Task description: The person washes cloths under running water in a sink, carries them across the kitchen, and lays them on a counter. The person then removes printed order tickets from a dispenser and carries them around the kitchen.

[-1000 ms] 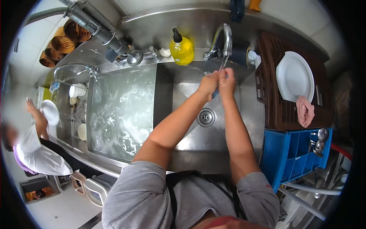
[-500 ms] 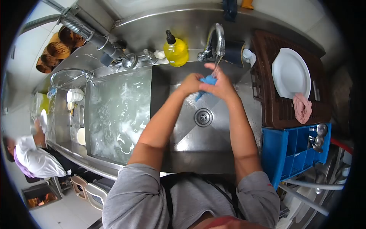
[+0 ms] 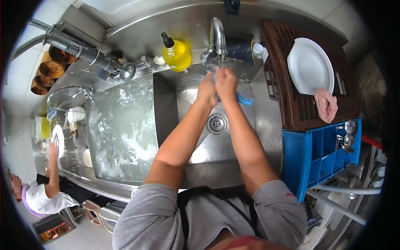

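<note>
Under the running faucet [image 3: 218, 37], my left hand [image 3: 206, 88] and my right hand [image 3: 226, 83] are closed and pressed together over the right sink basin. A wet blue cloth [image 3: 245, 100] is squeezed between them. One end sticks out to the right of my right wrist, and a sliver of blue shows between the fingers. The rest of the cloth is hidden by my hands. Water splashes around the fingertips. Below my wrists lies the round metal drain [image 3: 217, 124] of the basin.
Left is a basin of cloudy, soapy water [image 3: 125, 125]. A yellow pump bottle [image 3: 177, 56] stands on the back ledge. Right are a brown rack [image 3: 277, 54] with a white plate [image 3: 310, 66] and pink cloth [image 3: 326, 106], and a blue cutlery holder [image 3: 296, 158]. A co-worker [image 3: 46, 196] handles a plate far left.
My hands have come closer together and moved up toward the faucet stream. The blue cloth now hangs out to the right instead of the left. The co-worker's arm and plate have shifted.
</note>
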Demonstrator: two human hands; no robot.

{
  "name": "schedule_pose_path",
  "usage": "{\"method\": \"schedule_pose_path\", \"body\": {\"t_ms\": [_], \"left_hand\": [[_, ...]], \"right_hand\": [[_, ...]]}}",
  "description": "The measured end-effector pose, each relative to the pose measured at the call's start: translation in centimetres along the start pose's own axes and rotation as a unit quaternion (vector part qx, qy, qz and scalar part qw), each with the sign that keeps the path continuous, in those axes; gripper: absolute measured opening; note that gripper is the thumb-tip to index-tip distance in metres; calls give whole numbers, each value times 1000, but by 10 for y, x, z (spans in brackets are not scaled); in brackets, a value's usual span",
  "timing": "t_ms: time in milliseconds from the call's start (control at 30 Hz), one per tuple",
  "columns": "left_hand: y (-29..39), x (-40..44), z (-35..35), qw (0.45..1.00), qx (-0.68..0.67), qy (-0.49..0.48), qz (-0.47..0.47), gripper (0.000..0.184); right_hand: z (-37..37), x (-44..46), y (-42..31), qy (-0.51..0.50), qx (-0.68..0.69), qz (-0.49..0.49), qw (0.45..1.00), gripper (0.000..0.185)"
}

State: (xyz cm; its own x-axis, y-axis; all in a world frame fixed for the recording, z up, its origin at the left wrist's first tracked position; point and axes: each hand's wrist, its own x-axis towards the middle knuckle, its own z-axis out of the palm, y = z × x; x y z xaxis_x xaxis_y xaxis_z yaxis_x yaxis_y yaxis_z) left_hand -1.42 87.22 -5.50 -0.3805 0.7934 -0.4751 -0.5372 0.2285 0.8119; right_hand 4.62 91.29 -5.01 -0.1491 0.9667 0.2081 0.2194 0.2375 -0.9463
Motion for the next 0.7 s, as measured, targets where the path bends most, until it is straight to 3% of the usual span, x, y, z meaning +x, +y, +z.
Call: {"method": "schedule_pose_path", "body": {"t_ms": [33, 67, 100, 133, 167, 200, 267, 300, 333, 400, 467, 533, 567, 600, 667, 700], "left_hand": [[16, -11, 14, 999, 2, 35, -35, 30], [24, -16, 22, 995, 4, 68, -68, 31], [18, -6, 11, 991, -114, -24, -69, 32], [22, -3, 9, 994, -72, -3, -81, 32], [25, 0, 6, 995, -31, 20, -95, 32], [27, 2, 3, 993, 11, 43, -110, 32], [9, 8, -17, 995, -36, 2, -95, 30], [11, -2, -12, 990, -99, -30, -92, 30], [12, -11, -6, 980, -162, -65, -94, 30], [6, -23, -21, 970, -97, -165, -152, 32], [19, -55, -29, 947, 0, -208, -245, 33], [14, -44, -36, 958, 101, -210, -166, 34], [10, -42, -39, 959, 148, -206, -127, 35], [7, -38, -41, 966, 77, -239, -61, 34], [33, -33, -30, 979, 14, -188, -77, 32], [46, -37, -24, 979, -66, -165, -97, 32]], "right_hand": [[-6, 7, -4, -6, 66, 76, 995, 25], [-7, 0, -9, 1, 19, -2, 1000, 25], [-5, -16, -17, 8, -28, -81, 996, 24], [-3, -32, -24, 14, -76, -157, 985, 24], [-4, -43, -35, -11, 11, -265, 964, 24], [-6, -46, -41, 6, -26, -341, 940, 23], [-4, -33, -25, -40, -41, -150, 987, 25], [-2, -19, -21, 11, -45, -195, 980, 25], [0, -4, -19, -16, -36, -146, 988, 25], [3, 13, -14, -64, -17, -39, 997, 25], [-5, 9, -39, -159, 159, -12, 974, 30], [-2, -8, -40, -73, -30, -267, 960, 36], [-12, -18, -45, -105, -85, -252, 958, 44], [-19, -20, -37, -130, -46, -203, 969, 44], [-32, -24, -4, -188, 38, -107, 976, 45], [-40, -24, 22, -270, 107, 25, 956, 42]]}}
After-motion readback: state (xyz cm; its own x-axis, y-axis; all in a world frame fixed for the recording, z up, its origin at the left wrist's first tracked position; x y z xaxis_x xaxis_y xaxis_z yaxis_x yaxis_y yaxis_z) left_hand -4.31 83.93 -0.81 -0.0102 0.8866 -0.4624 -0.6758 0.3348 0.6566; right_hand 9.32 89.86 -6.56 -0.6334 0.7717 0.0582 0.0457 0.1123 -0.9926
